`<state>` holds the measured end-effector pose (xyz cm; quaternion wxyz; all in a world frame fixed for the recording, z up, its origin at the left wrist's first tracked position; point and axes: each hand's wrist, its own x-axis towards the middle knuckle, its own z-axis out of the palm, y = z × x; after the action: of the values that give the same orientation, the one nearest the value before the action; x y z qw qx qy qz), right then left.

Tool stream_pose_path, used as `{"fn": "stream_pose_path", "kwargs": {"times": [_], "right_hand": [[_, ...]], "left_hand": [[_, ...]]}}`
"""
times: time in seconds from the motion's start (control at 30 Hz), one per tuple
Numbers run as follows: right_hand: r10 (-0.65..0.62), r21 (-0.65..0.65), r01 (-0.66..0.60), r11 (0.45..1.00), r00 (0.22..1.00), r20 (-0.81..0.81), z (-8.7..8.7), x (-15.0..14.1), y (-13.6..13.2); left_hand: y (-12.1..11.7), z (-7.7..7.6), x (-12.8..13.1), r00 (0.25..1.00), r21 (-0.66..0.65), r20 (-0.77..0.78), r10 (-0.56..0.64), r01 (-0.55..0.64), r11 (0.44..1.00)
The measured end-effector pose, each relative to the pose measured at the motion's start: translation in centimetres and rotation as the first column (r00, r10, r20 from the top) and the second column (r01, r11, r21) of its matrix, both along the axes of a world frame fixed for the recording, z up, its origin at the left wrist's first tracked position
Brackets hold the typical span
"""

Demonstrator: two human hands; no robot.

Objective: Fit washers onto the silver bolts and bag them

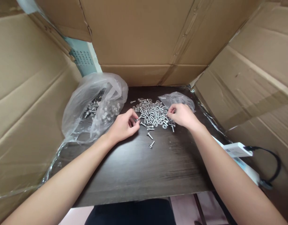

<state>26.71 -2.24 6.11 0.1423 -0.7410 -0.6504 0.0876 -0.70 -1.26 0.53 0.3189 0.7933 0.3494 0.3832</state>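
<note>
A loose pile of bolts, washers and nuts [155, 114] lies on the dark tabletop. At its left side my left hand [126, 125] pinches a bolt [139, 118] between thumb and fingertips. My right hand [181, 115] is at the pile's right edge, its thumb and fingers drawn together; whatever they hold, if anything, is hidden. Two single bolts, one of them a silver bolt [151, 144], lie apart from the pile on the near side.
A large clear plastic bag [73, 106] with many metal parts stands at left. Behind my right hand lies a smaller clear bag [174, 98]. Cardboard walls [146, 34] enclose the dark table [134, 175]. White devices [237, 150] with a black cable sit at right.
</note>
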Motion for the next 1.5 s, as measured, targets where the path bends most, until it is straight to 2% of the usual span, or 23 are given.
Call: {"fn": "stream_pose_path", "kwargs": {"times": [0.07,0.17,0.23,0.3,0.4,0.57,0.77,0.83,0.93,1.0,1.17,1.23,1.3,1.37,1.5], "right_hand": [[0.086,0.121,-0.07,0.99,0.987,-0.134,-0.1,-1.8,-0.4],[0.315,0.346,-0.182,0.92,0.869,-0.381,-1.4,-5.4,-1.1],[0.432,0.5,-0.203,0.842,0.809,-0.399,-2.7,-7.4,-1.5],[0.491,0.579,-0.221,0.785,0.791,-0.364,-4.0,-8.3,-1.8],[0.524,0.645,-0.227,0.73,0.791,-0.316,-5.3,-8.3,-1.9],[0.527,0.67,-0.227,0.706,0.801,-0.283,-6.0,-7.7,-1.7],[0.637,0.71,-0.361,0.604,0.755,-0.158,-6.3,-8.0,-1.9],[0.647,0.698,-0.364,0.617,0.739,-0.186,-6.3,-7.9,-1.9],[0.58,0.656,-0.276,0.703,0.756,-0.304,-6.2,-7.5,-1.9],[0.514,0.635,-0.22,0.741,0.793,-0.326,-6.1,-7.1,-1.6],[0.462,0.632,-0.262,0.729,0.87,-0.172,-6.2,-5.8,-0.8],[0.495,0.591,-0.334,0.734,0.86,-0.128,-6.1,-5.2,-0.6],[0.573,0.524,-0.459,0.718,0.816,-0.071,-6.0,-4.8,-0.7],[0.617,0.481,-0.527,0.701,0.786,-0.036,-5.8,-4.4,-0.8],[0.555,0.505,-0.465,0.727,0.831,-0.033,-5.6,-3.9,-1.0]], "left_hand": [[0.0,-0.1,0.1,1.0,0.018,0.021,-0.019,0.019,1.0],[0.0,-0.1,0.1,0.998,0.065,0.043,-0.048,0.045,0.997],[0.0,-0.1,0.1,0.997,0.073,0.045,-0.062,0.059,0.996],[0.0,-0.1,0.0,0.997,0.066,0.044,-0.069,0.066,0.996],[0.1,-0.2,0.0,0.996,0.07,0.042,-0.081,0.078,0.994],[0.3,-0.4,0.1,0.995,0.109,0.046,-0.089,0.084,0.991],[0.1,-0.4,0.1,0.997,0.117,0.031,-0.067,0.063,0.991],[0.0,-0.3,0.1,0.998,0.121,0.022,-0.05,0.047,0.992],[0.1,-0.4,0.1,1.0,0.128,0.022,-0.007,0.005,0.992],[0.2,-0.4,0.1,0.998,0.11,0.054,0.045,-0.05,0.993],[0.5,-0.5,0.1,0.98,0.013,0.155,0.128,-0.131,0.991],[0.6,-0.6,0.1,0.979,-0.003,0.165,0.121,-0.122,0.993],[0.7,-0.7,0.1,0.981,-0.008,0.163,0.108,-0.109,0.994],[0.8,-0.8,0.1,0.984,-0.004,0.146,0.098,-0.099,0.995],[0.7,-0.8,0.1,0.985,0.008,0.119,0.122,-0.123,0.992]]}}
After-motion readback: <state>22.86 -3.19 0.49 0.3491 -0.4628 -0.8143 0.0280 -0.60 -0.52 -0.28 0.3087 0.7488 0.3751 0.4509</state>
